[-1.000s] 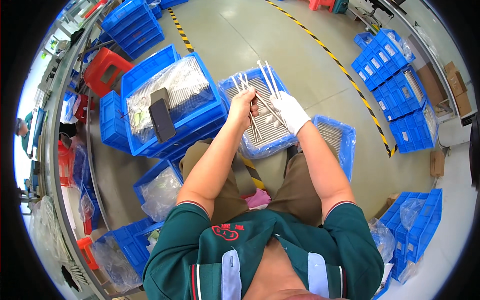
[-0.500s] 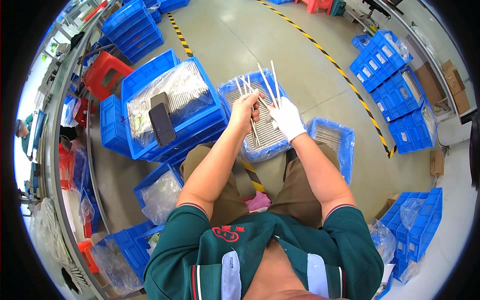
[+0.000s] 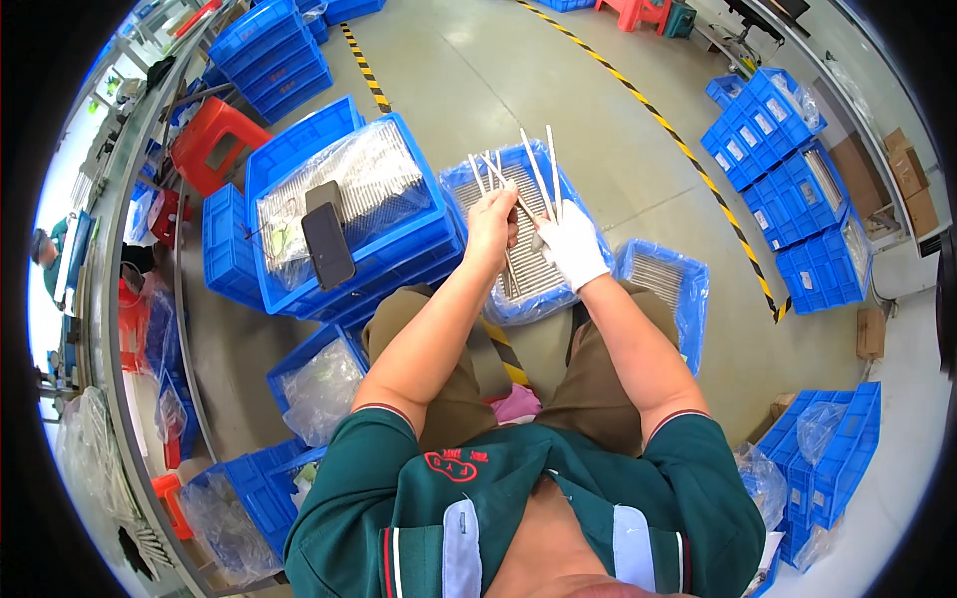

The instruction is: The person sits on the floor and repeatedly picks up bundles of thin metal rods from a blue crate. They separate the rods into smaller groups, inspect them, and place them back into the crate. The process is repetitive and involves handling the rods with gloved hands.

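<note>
Bare and closed, my left hand (image 3: 491,227) grips several thin metal rods (image 3: 481,175) that fan out above its fingers. My right hand (image 3: 574,242), in a white glove, is wrapped round a couple of similar metal rods (image 3: 554,171) pointing up and away. The two hands are side by side over a blue crate (image 3: 531,311) lined with clear plastic film. Rows of metal rods (image 3: 538,277) lie in that crate. The fingertips of both hands are partly hidden.
At left, a stack of blue crates (image 3: 404,254) bears film-covered rods and a dark phone (image 3: 327,244). A smaller lined crate (image 3: 695,324) with rods is right of my knee. Red stools (image 3: 214,145) stand at far left; blue crates (image 3: 797,194) are stacked along the right wall.
The view has shifted slightly. Both hands keep hold of their rods over the crate, with the gloved fingers slightly changed in position.
</note>
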{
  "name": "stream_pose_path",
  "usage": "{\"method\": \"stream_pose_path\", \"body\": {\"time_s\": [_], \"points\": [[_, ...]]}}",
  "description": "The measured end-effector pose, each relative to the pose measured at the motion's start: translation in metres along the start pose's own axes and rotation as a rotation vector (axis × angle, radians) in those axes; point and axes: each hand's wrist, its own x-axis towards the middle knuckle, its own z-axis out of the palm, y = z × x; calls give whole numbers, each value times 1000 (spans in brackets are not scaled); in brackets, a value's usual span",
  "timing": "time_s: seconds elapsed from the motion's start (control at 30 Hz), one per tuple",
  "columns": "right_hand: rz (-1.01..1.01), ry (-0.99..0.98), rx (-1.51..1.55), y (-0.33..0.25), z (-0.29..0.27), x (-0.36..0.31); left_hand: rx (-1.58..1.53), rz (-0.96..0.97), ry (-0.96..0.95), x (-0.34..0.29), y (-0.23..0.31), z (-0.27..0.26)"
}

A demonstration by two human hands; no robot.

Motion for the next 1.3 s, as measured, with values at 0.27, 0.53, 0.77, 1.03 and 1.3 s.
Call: {"method": "stream_pose_path", "body": {"time_s": [0.27,0.53,0.77,1.03,1.3], "points": [[104,-74,247,-3,0,-2,-92,-14,-88,-8,5,5],[9,28,117,8,3,12,-82,-68,-137,-12,-9,13],[99,-123,136,-16,-8,5,35,-81,-126,-14,-9,14],[80,24,148,-30,-30,32,267,-158,-228,-16,-3,15],[-225,308,-246,14,-30,68,293,-297,-385,-28,-25,23]]}}
